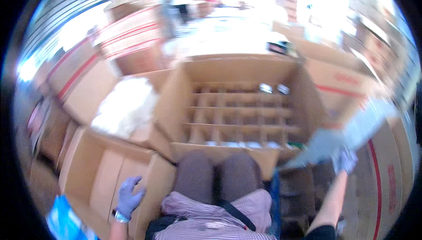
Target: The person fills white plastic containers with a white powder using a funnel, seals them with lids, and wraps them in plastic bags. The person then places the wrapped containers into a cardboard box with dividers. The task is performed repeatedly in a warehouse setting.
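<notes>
Left hand (130, 197): gloved, fingers parted and curved, nothing seen in its grasp. It hangs over the near right part of the open box (106, 169); whether it touches the wall cannot be told.

Right hand (346, 161): gloved, blurred, fingers apparently closed on the near edge of the grey sheet (327, 142); the exact finger placement cannot be made out. The sheet slants from just left of this hand to well beyond it on the right. Below and left of the same hand lies a row of dark cells (299, 187); to its right stands a red-striped panel (389, 169).

Step in hand: judged to be one-handed handling of the sheet above the dark cells, the left hand taking no part. The next move would call for a firm hold and clearance from the neighbouring carton edges, with the left hand available as support.

Between the hands and further out is the carton (241, 70), fitted with dividers (239, 109). Two small pale items (265, 87) sit toward its far right cells. Beyond the left hand rests a white bundle (127, 108); to that hand's left, nearer the body, is a blue packet (66, 220). Contents of both are indeterminable.
</notes>
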`<state>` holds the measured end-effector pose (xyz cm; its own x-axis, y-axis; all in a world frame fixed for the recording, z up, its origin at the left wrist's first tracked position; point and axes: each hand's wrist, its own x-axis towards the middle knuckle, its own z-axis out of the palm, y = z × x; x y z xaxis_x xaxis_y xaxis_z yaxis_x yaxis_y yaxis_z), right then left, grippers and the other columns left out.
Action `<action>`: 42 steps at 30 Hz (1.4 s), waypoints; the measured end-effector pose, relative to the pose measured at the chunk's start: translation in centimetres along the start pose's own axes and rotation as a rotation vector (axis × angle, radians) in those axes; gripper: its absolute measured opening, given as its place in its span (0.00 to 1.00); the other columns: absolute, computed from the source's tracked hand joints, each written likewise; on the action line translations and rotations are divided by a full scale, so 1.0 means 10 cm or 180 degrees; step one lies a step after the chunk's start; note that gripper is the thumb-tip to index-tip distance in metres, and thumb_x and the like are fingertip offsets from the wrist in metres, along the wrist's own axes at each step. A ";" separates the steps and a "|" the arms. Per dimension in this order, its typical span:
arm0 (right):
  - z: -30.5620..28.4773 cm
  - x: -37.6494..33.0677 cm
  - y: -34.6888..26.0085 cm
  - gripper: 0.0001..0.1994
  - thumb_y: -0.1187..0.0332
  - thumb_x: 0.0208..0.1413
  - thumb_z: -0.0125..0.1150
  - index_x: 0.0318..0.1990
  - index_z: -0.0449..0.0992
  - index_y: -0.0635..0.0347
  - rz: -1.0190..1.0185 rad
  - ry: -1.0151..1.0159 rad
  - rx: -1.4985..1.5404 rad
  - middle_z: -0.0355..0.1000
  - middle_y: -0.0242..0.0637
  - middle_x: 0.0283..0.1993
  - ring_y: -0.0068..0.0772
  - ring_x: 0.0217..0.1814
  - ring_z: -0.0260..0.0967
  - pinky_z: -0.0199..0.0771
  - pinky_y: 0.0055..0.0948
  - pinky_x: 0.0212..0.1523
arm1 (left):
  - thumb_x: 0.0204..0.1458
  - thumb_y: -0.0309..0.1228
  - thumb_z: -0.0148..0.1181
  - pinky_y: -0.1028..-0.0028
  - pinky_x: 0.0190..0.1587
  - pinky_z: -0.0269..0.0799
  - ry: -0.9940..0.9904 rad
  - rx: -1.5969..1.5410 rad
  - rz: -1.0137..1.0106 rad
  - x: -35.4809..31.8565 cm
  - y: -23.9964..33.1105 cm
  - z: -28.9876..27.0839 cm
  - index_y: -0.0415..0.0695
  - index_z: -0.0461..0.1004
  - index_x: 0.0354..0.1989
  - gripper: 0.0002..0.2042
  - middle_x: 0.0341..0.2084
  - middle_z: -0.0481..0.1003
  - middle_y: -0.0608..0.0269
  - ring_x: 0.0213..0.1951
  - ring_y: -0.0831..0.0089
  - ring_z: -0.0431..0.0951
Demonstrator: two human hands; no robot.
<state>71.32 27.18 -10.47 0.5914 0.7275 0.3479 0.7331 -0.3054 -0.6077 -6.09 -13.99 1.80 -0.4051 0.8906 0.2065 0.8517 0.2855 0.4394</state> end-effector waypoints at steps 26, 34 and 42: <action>-0.32 -5.88 -5.01 0.22 0.58 0.31 0.77 0.38 0.77 0.47 -0.6328 -0.3282 0.3234 0.69 0.34 0.44 0.42 0.59 0.64 0.34 0.73 0.73 | 0.45 0.31 0.70 0.58 0.71 0.56 0.1354 -0.0781 -0.2527 -2.89 -1.18 -0.86 0.37 0.55 0.71 0.43 0.66 0.63 0.45 0.67 0.51 0.62; -1.33 -5.58 -5.32 0.21 0.62 0.29 0.74 0.36 0.78 0.54 -0.6872 -0.2536 0.3631 0.69 0.38 0.41 0.46 0.57 0.64 0.29 0.74 0.75 | 0.49 0.32 0.67 0.59 0.70 0.58 0.1642 -0.0916 -0.2076 -2.08 -0.80 -1.34 0.38 0.58 0.70 0.38 0.66 0.64 0.48 0.67 0.54 0.63; -1.97 -4.82 -5.19 0.14 0.64 0.39 0.68 0.35 0.76 0.57 -0.6364 -0.2082 0.4705 0.67 0.38 0.41 0.45 0.59 0.64 0.32 0.74 0.75 | 0.53 0.33 0.64 0.61 0.69 0.59 0.2237 -0.0930 -0.1162 -1.27 -0.64 -2.31 0.39 0.60 0.68 0.34 0.65 0.65 0.50 0.66 0.57 0.64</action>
<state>11.39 -4.17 18.32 -0.4127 -0.3803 0.8277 -0.6672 0.7448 0.0095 -14.09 -35.35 16.55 -0.8332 0.3051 0.4612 0.5462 0.3235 0.7727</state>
